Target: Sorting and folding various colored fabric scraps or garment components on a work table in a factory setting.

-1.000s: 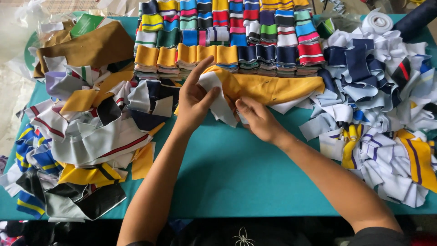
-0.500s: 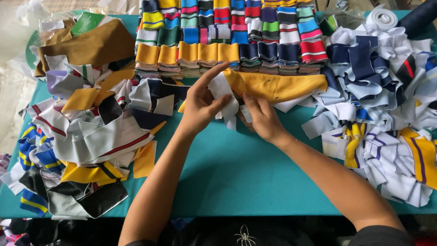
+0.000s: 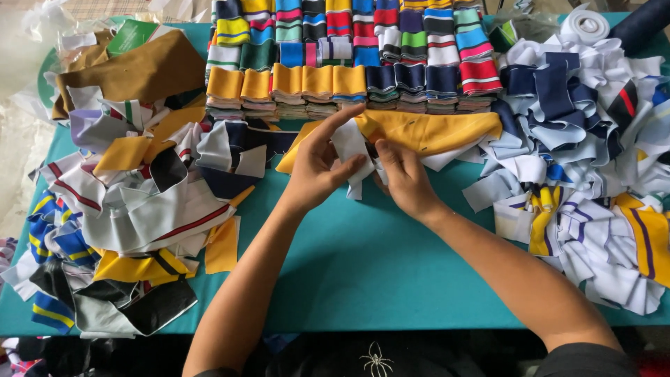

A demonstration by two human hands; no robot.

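My left hand [image 3: 315, 167] and my right hand [image 3: 403, 177] meet over the middle of a teal table [image 3: 363, 258]. Both pinch a white knitted fabric strip [image 3: 352, 148] that hangs folded between them. The left thumb and fingers hold its left side; the right fingers grip its right edge. Just behind the hands lies a mustard yellow fabric piece [image 3: 426, 130], flat on the table, with more white strips tucked under it.
Neat stacks of striped folded collars [image 3: 349, 49] line the back. A loose heap of white, yellow and black scraps [image 3: 132, 209] fills the left; a heap of white and navy scraps [image 3: 593, 153] fills the right. A brown cloth [image 3: 132, 70] lies back left, a white tape roll [image 3: 585, 25] back right.
Both hands pulled the white strip back toward me, off the yellow piece, and closed in on it together. The strip is now folded between the fingers.
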